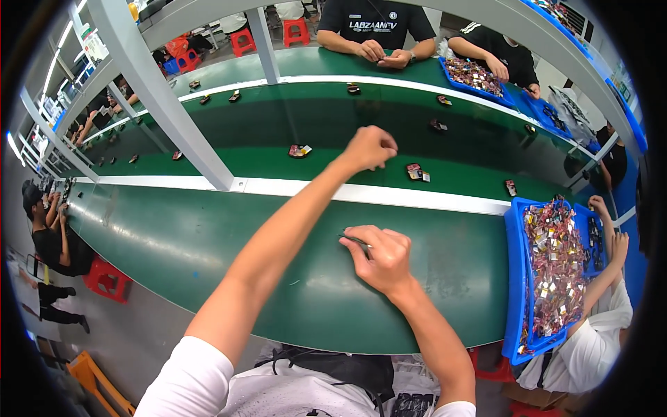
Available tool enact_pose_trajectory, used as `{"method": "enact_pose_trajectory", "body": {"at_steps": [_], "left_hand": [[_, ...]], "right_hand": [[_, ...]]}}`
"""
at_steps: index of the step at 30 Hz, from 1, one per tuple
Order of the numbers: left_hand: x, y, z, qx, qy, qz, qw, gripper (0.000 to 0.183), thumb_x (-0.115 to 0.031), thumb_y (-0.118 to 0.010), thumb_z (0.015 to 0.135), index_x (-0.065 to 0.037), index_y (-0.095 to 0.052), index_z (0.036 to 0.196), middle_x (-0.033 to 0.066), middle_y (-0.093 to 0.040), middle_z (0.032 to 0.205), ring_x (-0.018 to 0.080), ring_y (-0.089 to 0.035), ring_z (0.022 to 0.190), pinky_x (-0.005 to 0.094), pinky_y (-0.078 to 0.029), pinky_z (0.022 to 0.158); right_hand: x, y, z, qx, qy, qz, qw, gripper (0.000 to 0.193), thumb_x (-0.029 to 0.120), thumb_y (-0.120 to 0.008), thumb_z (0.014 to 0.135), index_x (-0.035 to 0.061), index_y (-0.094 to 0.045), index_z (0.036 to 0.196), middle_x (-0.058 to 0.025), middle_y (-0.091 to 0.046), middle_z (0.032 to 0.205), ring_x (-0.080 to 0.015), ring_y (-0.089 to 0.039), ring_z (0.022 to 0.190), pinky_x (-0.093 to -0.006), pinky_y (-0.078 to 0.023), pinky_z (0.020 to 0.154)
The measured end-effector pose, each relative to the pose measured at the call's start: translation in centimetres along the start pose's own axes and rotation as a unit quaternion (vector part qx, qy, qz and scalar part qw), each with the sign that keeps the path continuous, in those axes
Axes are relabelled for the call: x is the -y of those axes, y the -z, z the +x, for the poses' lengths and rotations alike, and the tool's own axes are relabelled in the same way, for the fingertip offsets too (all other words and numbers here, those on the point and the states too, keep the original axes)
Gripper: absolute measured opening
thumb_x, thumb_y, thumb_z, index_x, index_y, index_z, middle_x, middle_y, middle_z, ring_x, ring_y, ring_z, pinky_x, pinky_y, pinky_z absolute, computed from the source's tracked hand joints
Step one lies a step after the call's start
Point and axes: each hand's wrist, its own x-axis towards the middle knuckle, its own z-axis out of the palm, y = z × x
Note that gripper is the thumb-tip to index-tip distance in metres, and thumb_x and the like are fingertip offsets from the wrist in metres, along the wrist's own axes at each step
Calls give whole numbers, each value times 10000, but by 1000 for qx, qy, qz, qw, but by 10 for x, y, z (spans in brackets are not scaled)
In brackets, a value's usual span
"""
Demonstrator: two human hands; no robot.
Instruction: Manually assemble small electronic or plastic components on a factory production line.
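My left arm stretches over the white rail, and my left hand (372,148) hovers above the green conveyor belt with its fingers curled in. What those fingers hold, if anything, is hidden. Just beyond them on the belt lies a small dark part with red and a pale tag (418,172); another such part (299,151) sits to the left. Above the green worktable (208,240), my right hand (381,258) pinches a thin dark tool (353,240), its tip pointing left; its exact kind is too small to tell.
A blue tray (515,278) heaped with small wired parts stands at the table's right end, beside a person in white. Grey posts (163,90) and the white rail (292,187) divide table from belt. People (379,28) work across the belt, near another filled blue tray (475,76).
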Motion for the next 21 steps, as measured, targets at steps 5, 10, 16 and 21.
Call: {"method": "enact_pose_trajectory", "body": {"at_steps": [5,10,16,21], "left_hand": [[10,-30,30,74,33,39,996,126,-75,-762,802,31,-722,858,113,-711,739,170,-685,579,298,-552,495],[-2,-30,32,128,117,14,985,127,-75,-745,847,16,-658,843,93,-678,758,143,-660,597,291,-535,504],[2,-5,-20,54,159,-194,966,91,-23,-651,918,27,-575,927,116,-674,776,167,-656,585,289,-521,482],[12,21,-102,-45,118,-220,967,146,-48,-650,942,69,-599,1014,106,-670,763,147,-637,562,274,-490,462]], "right_hand": [[4,-8,4,7,-1,8,1000,179,3,-820,721,57,-691,832,-48,-741,800,-197,-608,496,-289,-425,480],[0,-4,2,3,-4,5,1000,177,-1,-818,721,58,-691,829,-47,-736,789,-197,-606,495,-290,-424,483],[3,-4,3,4,-3,13,1000,172,7,-823,723,58,-691,822,-51,-731,774,-189,-564,461,-288,-413,477],[11,-1,2,24,-115,56,992,151,47,-829,752,34,-697,823,-36,-727,778,-128,-539,446,-268,-398,450]]}}
